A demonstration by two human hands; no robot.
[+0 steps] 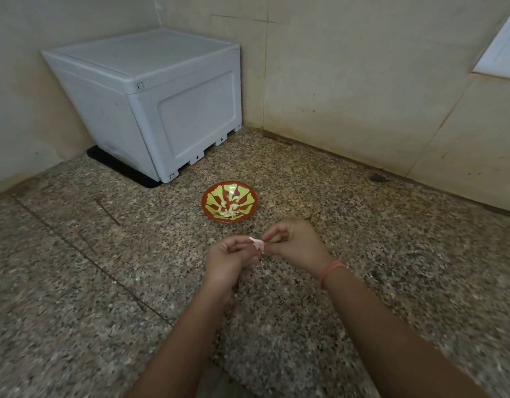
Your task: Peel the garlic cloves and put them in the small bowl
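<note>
A small red bowl [207,200] with a green leaf pattern sits on the speckled granite counter and holds several pale peeled garlic cloves [229,210]. Just in front of it, my left hand [229,259] and my right hand [295,245] meet above the counter. Between their fingertips is a garlic clove [259,244] with pale pinkish skin sticking out. Both hands pinch it with curled fingers. Most of the clove is hidden by the fingers.
A white plastic box [150,101] stands on a black mat [116,165] in the back left corner. Tiled walls close the counter at the back and right. A white socket plate [500,50] is on the right wall. My right wrist wears an orange band [331,271].
</note>
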